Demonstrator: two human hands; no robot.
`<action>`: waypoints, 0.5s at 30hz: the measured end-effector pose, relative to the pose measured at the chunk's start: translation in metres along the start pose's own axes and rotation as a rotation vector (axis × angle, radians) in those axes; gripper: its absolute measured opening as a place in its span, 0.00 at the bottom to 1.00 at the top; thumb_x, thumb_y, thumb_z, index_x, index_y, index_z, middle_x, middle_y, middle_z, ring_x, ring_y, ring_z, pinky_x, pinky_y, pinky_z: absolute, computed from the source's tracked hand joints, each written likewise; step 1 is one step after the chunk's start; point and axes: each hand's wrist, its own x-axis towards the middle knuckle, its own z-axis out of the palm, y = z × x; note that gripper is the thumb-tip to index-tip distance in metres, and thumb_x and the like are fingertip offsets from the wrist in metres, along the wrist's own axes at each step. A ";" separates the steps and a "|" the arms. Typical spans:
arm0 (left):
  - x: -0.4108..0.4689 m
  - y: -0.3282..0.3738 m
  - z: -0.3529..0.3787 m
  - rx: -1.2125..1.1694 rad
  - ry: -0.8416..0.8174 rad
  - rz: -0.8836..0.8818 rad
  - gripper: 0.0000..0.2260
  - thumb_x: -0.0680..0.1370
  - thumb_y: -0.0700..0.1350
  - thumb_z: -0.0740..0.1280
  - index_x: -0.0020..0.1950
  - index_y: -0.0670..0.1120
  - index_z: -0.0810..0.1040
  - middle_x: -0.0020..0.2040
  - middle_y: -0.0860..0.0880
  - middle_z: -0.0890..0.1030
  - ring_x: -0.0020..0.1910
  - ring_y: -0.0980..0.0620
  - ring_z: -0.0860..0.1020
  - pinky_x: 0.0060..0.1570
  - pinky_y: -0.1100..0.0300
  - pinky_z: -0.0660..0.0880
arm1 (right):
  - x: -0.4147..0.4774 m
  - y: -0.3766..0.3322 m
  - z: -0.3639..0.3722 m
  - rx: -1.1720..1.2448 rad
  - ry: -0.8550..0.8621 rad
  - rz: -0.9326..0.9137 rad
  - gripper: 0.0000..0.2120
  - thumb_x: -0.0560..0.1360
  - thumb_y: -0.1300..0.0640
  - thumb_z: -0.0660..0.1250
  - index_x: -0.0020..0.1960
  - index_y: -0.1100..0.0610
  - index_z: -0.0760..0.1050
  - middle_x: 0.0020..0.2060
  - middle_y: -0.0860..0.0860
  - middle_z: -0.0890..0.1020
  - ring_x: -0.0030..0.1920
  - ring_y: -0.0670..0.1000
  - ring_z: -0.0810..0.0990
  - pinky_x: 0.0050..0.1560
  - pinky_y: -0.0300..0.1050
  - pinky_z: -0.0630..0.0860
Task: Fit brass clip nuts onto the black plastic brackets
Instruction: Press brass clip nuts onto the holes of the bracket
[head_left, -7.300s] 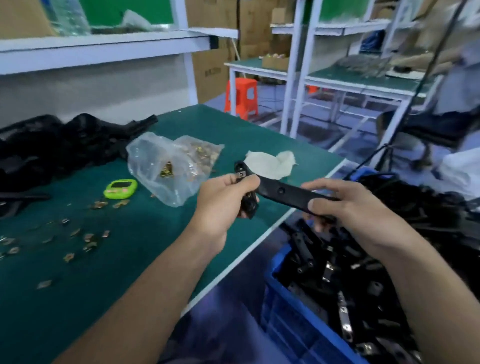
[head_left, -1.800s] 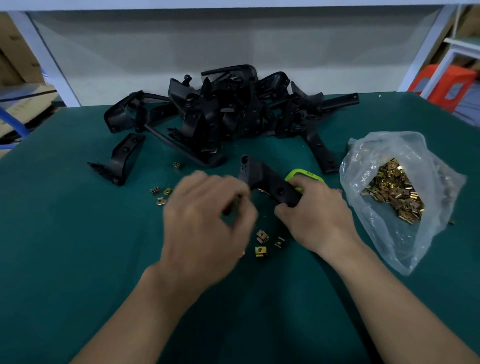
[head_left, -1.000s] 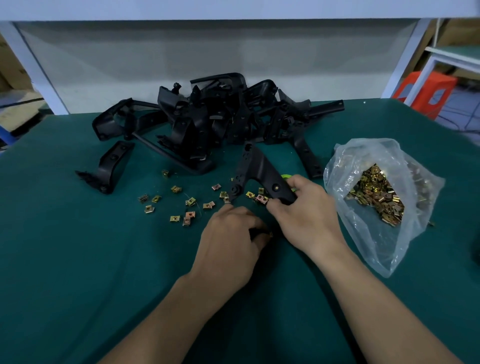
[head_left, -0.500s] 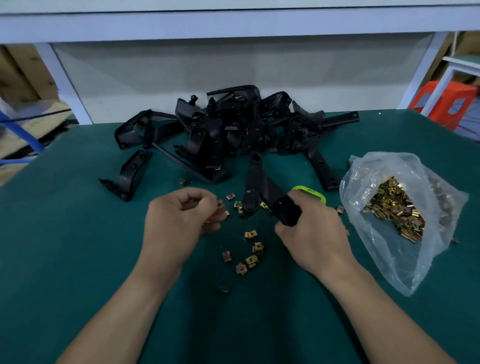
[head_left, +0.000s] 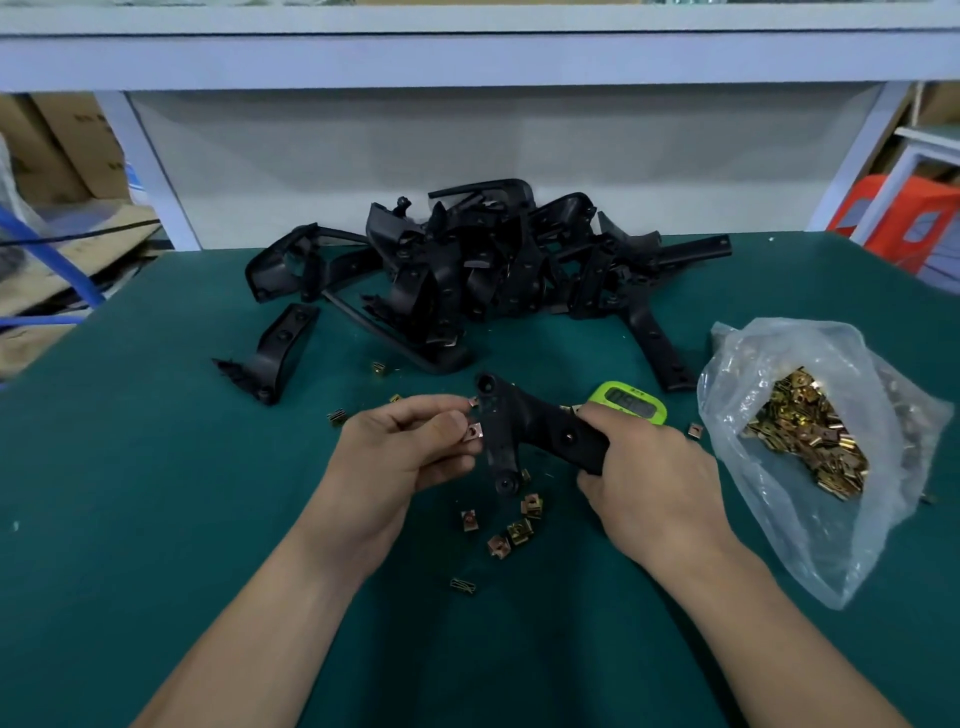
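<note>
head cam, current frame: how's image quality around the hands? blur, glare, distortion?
Head view: left hand, right hand and the pinched clip nut are fairly sharp, no motion smear; light is dim and flat, so the held bracket and the bracket pile lose detail; mild sheen on the plastic bag; wide-angle lens splays the shelf posts.

Back: pile of black brackets fills the far middle under a low shelf, stray bracket at its left front | Right: bag of clip nuts, green timer beside it | Centre: left hand pinching a clip nut, right hand gripping the held bracket, loose clip nuts below | Left, near: bare green table, open passage.
</note>
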 end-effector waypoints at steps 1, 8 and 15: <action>0.000 -0.001 0.000 0.002 0.003 0.006 0.05 0.75 0.38 0.73 0.43 0.45 0.88 0.41 0.42 0.86 0.40 0.50 0.85 0.40 0.62 0.82 | 0.001 0.000 0.000 -0.005 0.003 0.002 0.20 0.72 0.51 0.73 0.62 0.37 0.74 0.41 0.44 0.83 0.44 0.55 0.82 0.40 0.44 0.65; 0.004 -0.001 0.002 -0.047 0.053 0.031 0.03 0.78 0.36 0.71 0.51 0.40 0.83 0.39 0.45 0.85 0.37 0.52 0.84 0.38 0.63 0.81 | 0.003 0.003 0.003 -0.019 0.019 -0.010 0.22 0.70 0.52 0.75 0.60 0.34 0.75 0.34 0.43 0.76 0.42 0.56 0.81 0.40 0.45 0.65; 0.005 -0.004 0.000 -0.028 0.124 0.099 0.06 0.77 0.35 0.72 0.43 0.44 0.86 0.40 0.42 0.86 0.38 0.51 0.85 0.38 0.63 0.80 | 0.002 0.001 0.005 -0.029 -0.012 -0.045 0.20 0.70 0.52 0.73 0.59 0.38 0.74 0.33 0.43 0.75 0.41 0.56 0.81 0.38 0.45 0.70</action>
